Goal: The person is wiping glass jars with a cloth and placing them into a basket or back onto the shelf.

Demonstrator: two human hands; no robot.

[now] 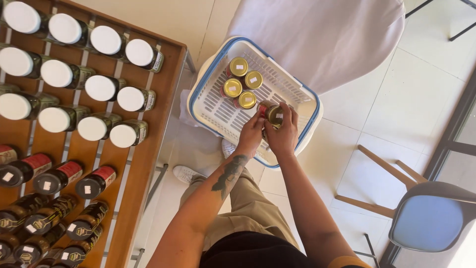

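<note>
1. The landmark is the white basket (213, 106), a slotted plastic one with a blue rim, resting on a white-draped seat just beside the wooden counter (148, 164).
2. Both hands meet over the basket's near right corner. The left hand (252, 133) has its fingers curled against the side of a gold-lidded jar (274, 115), and the right hand (283, 134) wraps the same jar from the other side, with fingertips over the lid edge. Each hand is closed on the jar, not spread.
3. That jar sits low inside the basket, close to the near right wall. I cannot tell whether its base touches the basket floor.
4. Four more gold-lidded jars (242, 83) stand upright in a tight cluster toward the basket's far side, apart from the held one.
5. Left of the basket, the counter carries rows of white-lidded jars (99, 87) at the far end and dark-lidded jars (59, 178) nearer the person.
6. A chair with a blue seat (429, 218) stands well to the right of the basket.
7. Risks, as I judge them: the basket overhangs its soft seat, so weight at the near right corner could tip it toward the floor. Glass set down hard may knock the cluster. The slotted floor could leave a jar tilted and let it topple.
</note>
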